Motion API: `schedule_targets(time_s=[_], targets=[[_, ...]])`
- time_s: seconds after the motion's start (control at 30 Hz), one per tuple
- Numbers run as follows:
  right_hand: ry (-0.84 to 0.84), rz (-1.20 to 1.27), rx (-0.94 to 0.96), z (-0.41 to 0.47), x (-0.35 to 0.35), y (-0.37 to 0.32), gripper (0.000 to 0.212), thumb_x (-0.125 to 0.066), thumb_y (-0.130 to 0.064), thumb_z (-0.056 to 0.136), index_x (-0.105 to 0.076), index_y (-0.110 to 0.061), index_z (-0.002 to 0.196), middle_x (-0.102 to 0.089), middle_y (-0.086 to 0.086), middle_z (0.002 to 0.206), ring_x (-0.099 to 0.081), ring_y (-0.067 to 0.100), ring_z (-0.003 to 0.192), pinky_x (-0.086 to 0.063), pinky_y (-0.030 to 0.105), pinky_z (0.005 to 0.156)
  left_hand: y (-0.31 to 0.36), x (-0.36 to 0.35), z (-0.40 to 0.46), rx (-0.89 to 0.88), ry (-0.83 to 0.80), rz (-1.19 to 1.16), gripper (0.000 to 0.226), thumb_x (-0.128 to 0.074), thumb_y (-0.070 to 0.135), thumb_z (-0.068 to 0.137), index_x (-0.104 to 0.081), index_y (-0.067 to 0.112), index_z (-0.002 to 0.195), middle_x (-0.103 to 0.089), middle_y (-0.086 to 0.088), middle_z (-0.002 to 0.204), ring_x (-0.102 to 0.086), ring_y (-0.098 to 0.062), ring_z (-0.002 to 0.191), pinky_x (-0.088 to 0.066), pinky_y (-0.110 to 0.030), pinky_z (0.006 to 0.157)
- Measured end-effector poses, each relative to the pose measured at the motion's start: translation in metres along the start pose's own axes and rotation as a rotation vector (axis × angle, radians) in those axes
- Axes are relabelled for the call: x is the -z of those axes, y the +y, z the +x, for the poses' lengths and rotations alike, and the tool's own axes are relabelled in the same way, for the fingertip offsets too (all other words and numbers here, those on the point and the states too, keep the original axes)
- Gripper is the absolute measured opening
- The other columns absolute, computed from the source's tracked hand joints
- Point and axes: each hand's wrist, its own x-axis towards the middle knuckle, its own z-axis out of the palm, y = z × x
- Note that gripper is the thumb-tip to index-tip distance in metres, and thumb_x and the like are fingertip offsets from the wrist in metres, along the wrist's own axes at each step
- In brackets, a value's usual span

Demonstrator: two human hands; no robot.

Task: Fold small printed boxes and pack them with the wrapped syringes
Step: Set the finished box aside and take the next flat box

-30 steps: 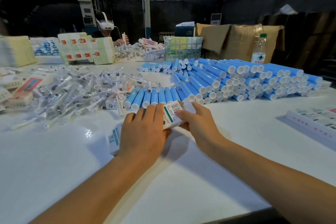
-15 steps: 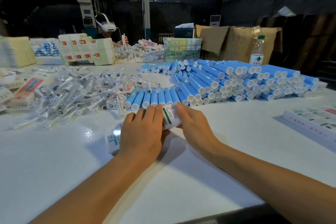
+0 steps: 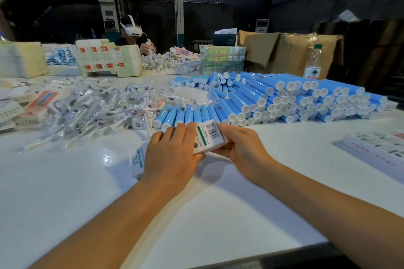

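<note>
both hands close on the small white printed cardboard box (image 3: 208,137) low over the white table (image 3: 65,181), left hand (image 3: 172,155) curled over it, right hand (image 3: 238,146) pinching its end: likely folding, next tucking the flap, then fetching a clear-wrapped syringe (image 3: 87,111).

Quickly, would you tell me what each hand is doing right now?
Left hand: lies over the box, fingers on top, thumb under its near edge, holding it.
Right hand: grips the box's right end.
</note>
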Motion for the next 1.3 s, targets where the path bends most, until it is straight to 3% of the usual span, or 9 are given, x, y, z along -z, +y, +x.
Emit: schedule_targets(time_s=[0.07, 0.27, 0.47, 0.63, 0.73, 0.8, 0.93, 1.13, 1.3], targets=[[0.026, -0.026, 0.034, 0.001, 0.0, 0.001, 0.032, -0.049, -0.012, 0.097, -0.073, -0.007, 0.075, -0.074, 0.013, 0.083, -0.072, 0.024, 0.08, -0.058, 0.03, 0.066, 0.0, 0.0, 0.0, -0.007, 0.015, -0.012, 0.062, -0.08, 0.037, 0.067, -0.061, 0.0, 0.114, -0.065, -0.014, 0.096, -0.063, -0.032, 0.079, -0.05, -0.04, 0.064], [0.062, -0.106, 0.079, 0.0, 0.001, 0.003, 0.028, -0.048, -0.008, 0.097, -0.071, -0.012, 0.082, -0.074, 0.008, 0.082, -0.072, 0.022, 0.082, -0.059, 0.032, 0.071, 0.002, 0.0, 0.0, -0.022, 0.019, -0.005, 0.064, -0.081, 0.037, 0.067, -0.061, 0.0, 0.115, -0.066, -0.015, 0.099, -0.064, -0.032, 0.082, -0.051, -0.041, 0.066], [0.086, -0.215, 0.093, -0.003, -0.001, 0.003, 0.029, -0.049, -0.007, 0.096, -0.07, -0.018, 0.08, -0.07, 0.008, 0.094, -0.071, 0.015, 0.074, -0.057, 0.024, 0.064, 0.002, -0.001, 0.0, -0.061, 0.004, 0.055, 0.065, -0.083, 0.035, 0.065, -0.061, 0.0, 0.116, -0.065, -0.014, 0.098, -0.063, -0.032, 0.083, -0.05, -0.04, 0.066], [0.106, -0.488, 0.164, -0.004, 0.002, 0.001, 0.035, -0.047, -0.009, 0.095, -0.069, -0.029, 0.075, -0.069, 0.001, 0.083, -0.058, 0.01, 0.076, -0.049, 0.014, 0.057, 0.001, 0.0, -0.002, -0.079, -0.005, 0.082, 0.068, -0.083, 0.036, 0.065, -0.06, 0.001, 0.118, -0.065, -0.013, 0.1, -0.063, -0.031, 0.085, -0.05, -0.04, 0.067], [0.116, -0.538, 0.194, -0.004, 0.002, -0.001, 0.033, -0.046, -0.006, 0.094, -0.071, -0.02, 0.077, -0.06, 0.014, 0.091, -0.052, 0.005, 0.068, -0.039, 0.012, 0.049, 0.001, -0.001, -0.003, -0.093, 0.018, 0.08, 0.068, -0.084, 0.035, 0.063, -0.061, 0.0, 0.116, -0.065, -0.015, 0.098, -0.063, -0.032, 0.083, -0.05, -0.041, 0.065], [0.086, -0.474, 0.181, -0.006, 0.002, -0.001, 0.039, -0.044, -0.001, 0.093, -0.072, -0.023, 0.078, -0.063, 0.009, 0.082, -0.051, 0.002, 0.056, -0.037, 0.015, 0.047, 0.0, -0.001, -0.002, -0.094, 0.025, 0.08, 0.068, -0.085, 0.034, 0.062, -0.061, -0.001, 0.115, -0.065, -0.015, 0.096, -0.063, -0.032, 0.081, -0.05, -0.04, 0.064], [0.048, -0.437, 0.223, -0.008, 0.002, 0.0, 0.041, -0.046, 0.008, 0.088, -0.072, -0.023, 0.082, -0.067, 0.013, 0.083, -0.046, 0.011, 0.055, -0.044, 0.023, 0.051, -0.004, -0.002, -0.002, -0.055, 0.007, 0.098, 0.068, -0.085, 0.037, 0.062, -0.061, 0.0, 0.113, -0.065, -0.014, 0.094, -0.062, -0.032, 0.078, -0.049, -0.039, 0.063], [0.146, -0.386, 0.137, -0.003, 0.006, -0.001, 0.015, -0.059, 0.006, 0.085, -0.068, 0.0, 0.074, -0.065, 0.007, 0.063, -0.049, 0.012, 0.05, -0.051, 0.023, 0.051, -0.007, -0.001, -0.003, -0.124, 0.048, 0.157, 0.071, -0.086, 0.038, 0.058, -0.063, -0.002, 0.112, -0.065, -0.015, 0.093, -0.062, -0.031, 0.078, -0.049, -0.038, 0.062], [0.201, -0.61, 0.286, -0.006, 0.006, 0.003, 0.029, -0.06, 0.001, 0.087, -0.065, -0.018, 0.066, -0.063, -0.009, 0.057, -0.049, 0.009, 0.039, -0.045, 0.019, 0.044, -0.006, 0.001, -0.003, -0.162, 0.078, 0.218, 0.069, -0.084, 0.038, 0.06, -0.063, -0.002, 0.112, -0.065, -0.015, 0.093, -0.062, -0.03, 0.078, -0.047, -0.037, 0.062]])
